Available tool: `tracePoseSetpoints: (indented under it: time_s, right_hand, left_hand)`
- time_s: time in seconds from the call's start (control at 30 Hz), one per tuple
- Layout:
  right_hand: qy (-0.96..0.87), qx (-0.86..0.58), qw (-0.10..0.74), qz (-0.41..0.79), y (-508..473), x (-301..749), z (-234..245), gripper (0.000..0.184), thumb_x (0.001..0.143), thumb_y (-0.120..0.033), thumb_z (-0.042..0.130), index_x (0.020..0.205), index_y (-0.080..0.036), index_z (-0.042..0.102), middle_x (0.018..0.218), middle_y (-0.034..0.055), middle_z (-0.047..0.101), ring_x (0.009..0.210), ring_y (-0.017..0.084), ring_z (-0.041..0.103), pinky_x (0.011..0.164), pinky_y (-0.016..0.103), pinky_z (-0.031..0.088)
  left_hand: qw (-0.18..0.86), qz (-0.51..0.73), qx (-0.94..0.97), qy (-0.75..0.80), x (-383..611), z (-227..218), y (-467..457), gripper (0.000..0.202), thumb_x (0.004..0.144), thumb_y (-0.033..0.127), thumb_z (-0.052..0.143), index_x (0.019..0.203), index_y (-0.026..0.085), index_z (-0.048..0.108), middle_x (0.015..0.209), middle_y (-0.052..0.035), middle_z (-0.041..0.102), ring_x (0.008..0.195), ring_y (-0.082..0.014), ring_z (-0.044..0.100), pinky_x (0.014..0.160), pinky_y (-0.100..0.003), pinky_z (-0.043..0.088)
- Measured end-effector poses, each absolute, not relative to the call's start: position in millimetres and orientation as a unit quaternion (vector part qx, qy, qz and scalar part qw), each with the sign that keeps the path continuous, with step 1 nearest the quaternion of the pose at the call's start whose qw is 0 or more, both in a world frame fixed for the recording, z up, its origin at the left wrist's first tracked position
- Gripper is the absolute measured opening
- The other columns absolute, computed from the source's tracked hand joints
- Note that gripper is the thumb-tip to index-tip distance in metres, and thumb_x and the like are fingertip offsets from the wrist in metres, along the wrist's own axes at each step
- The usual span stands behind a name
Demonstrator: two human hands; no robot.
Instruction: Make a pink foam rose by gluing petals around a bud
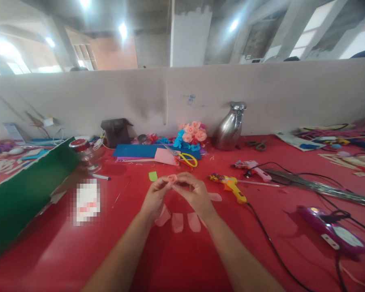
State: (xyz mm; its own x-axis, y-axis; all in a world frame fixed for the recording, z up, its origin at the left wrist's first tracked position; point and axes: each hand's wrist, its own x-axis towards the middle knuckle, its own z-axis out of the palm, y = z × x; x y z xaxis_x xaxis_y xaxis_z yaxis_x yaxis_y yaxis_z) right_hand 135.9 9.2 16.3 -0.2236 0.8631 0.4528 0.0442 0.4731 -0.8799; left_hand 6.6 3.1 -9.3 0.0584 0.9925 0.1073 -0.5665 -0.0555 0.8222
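Observation:
Both my hands meet over the middle of the red table [182, 263]. My left hand [155, 198] and my right hand [194, 194] pinch a small pink rolled foam flower bud [172, 178] between their fingertips. Several loose pink petal pieces [178, 222] lie flat on the table just under my wrists, and one more petal [215, 197] sits right of my right hand. A small green foam scrap [153, 176] lies just beyond my left hand.
A yellow glue gun [231, 185] with a black cord lies to the right, and a pink one [252, 167] beyond it. Yellow-handled scissors [185, 158] rest on foam sheets [146, 151] near a foam flower bouquet [192, 136] and a silver vase [229, 126]. A green board [21, 194] leans at left.

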Motion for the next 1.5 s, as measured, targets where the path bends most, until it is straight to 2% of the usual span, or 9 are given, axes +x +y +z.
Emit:
tracePoseSetpoints:
  time_s: [0.33,0.57,0.8,0.97,1.1,1.23,1.3,1.4,1.5]
  right_hand:
    - [-0.634,-0.369,0.513,0.445,14,138,10,0.014,0.074,-0.032,0.065,0.083,-0.021,0.066,0.085,0.0028,0.065,0.08,0.017,0.06,0.073,0.031,0.049]
    - [-0.644,-0.409,0.454,0.46,15,127,0,0.035,0.07,-0.026,0.066,0.105,-0.022,0.061,0.102,0.0048,0.065,0.075,0.015,0.06,0.07,0.031,0.047]
    - [-0.667,-0.37,0.42,0.493,12,122,-6,0.017,0.076,-0.029,0.06,0.087,-0.019,0.067,0.087,0.0037,0.069,0.082,0.019,0.062,0.076,0.033,0.047]
    - [-0.703,-0.409,0.388,0.433,15,126,-7,0.013,0.077,-0.028,0.057,0.077,-0.018,0.066,0.072,0.0007,0.066,0.067,0.015,0.059,0.064,0.027,0.044]
    - [-0.692,-0.486,0.401,0.352,23,138,-6,0.015,0.077,-0.031,0.054,0.073,-0.019,0.061,0.065,-0.0003,0.062,0.061,0.015,0.056,0.06,0.026,0.041]
    - [-0.65,-0.578,0.445,0.215,29,151,-2,0.03,0.082,-0.041,0.048,0.062,-0.019,0.055,0.057,-0.0004,0.056,0.058,0.016,0.051,0.058,0.028,0.038]
    - [-0.659,-0.56,0.477,0.153,29,154,0,0.028,0.082,-0.041,0.049,0.066,-0.02,0.057,0.065,0.0022,0.06,0.069,0.019,0.054,0.067,0.032,0.041]
    - [-0.69,-0.474,0.539,0.093,24,152,5,0.018,0.079,-0.034,0.056,0.091,-0.021,0.06,0.096,0.0066,0.063,0.096,0.024,0.053,0.087,0.04,0.039]
    - [-0.702,-0.422,0.557,0.138,15,147,10,0.02,0.081,-0.028,0.056,0.1,-0.023,0.057,0.1,0.0063,0.062,0.099,0.022,0.054,0.09,0.041,0.04]
  left_hand:
    - [0.612,0.605,0.401,0.315,4,-9,4,0.014,0.068,0.027,0.07,0.071,0.016,0.063,0.062,0.0027,0.054,0.058,-0.0062,0.045,0.059,-0.019,0.035]
    - [0.685,0.612,0.287,0.271,0,-9,6,0.014,0.064,0.019,0.073,0.073,0.015,0.063,0.073,0.0007,0.061,0.066,-0.0074,0.054,0.064,-0.018,0.041]
    - [0.751,0.58,0.213,0.231,-4,-13,8,0.013,0.066,0.017,0.072,0.075,0.016,0.063,0.083,-0.0022,0.064,0.075,-0.0118,0.059,0.069,-0.024,0.046]
    - [0.725,0.626,0.139,0.25,-16,-10,15,0.008,0.072,0.016,0.066,0.076,0.018,0.06,0.089,-0.0011,0.063,0.088,-0.0133,0.06,0.068,-0.024,0.047]
    - [0.688,0.671,0.117,0.25,-25,-11,23,0.008,0.072,0.016,0.066,0.074,0.018,0.059,0.085,-0.0005,0.063,0.088,-0.0121,0.059,0.08,-0.028,0.045]
    - [0.644,0.682,0.201,0.282,-21,-12,23,0.014,0.065,0.021,0.072,0.071,0.018,0.06,0.082,0.0005,0.064,0.085,-0.0112,0.058,0.085,-0.027,0.041]
    - [0.598,0.679,0.283,0.317,-15,-11,19,0.014,0.065,0.024,0.072,0.071,0.018,0.062,0.079,0.0008,0.064,0.08,-0.0102,0.057,0.083,-0.025,0.039]
    - [0.538,0.651,0.399,0.356,-9,-7,12,0.012,0.069,0.027,0.069,0.073,0.017,0.065,0.078,-0.0002,0.064,0.078,-0.0113,0.056,0.081,-0.025,0.038]
    - [0.499,0.625,0.469,0.375,-7,-5,8,0.011,0.073,0.028,0.065,0.076,0.018,0.066,0.08,-0.0017,0.064,0.081,-0.0137,0.056,0.08,-0.026,0.039]
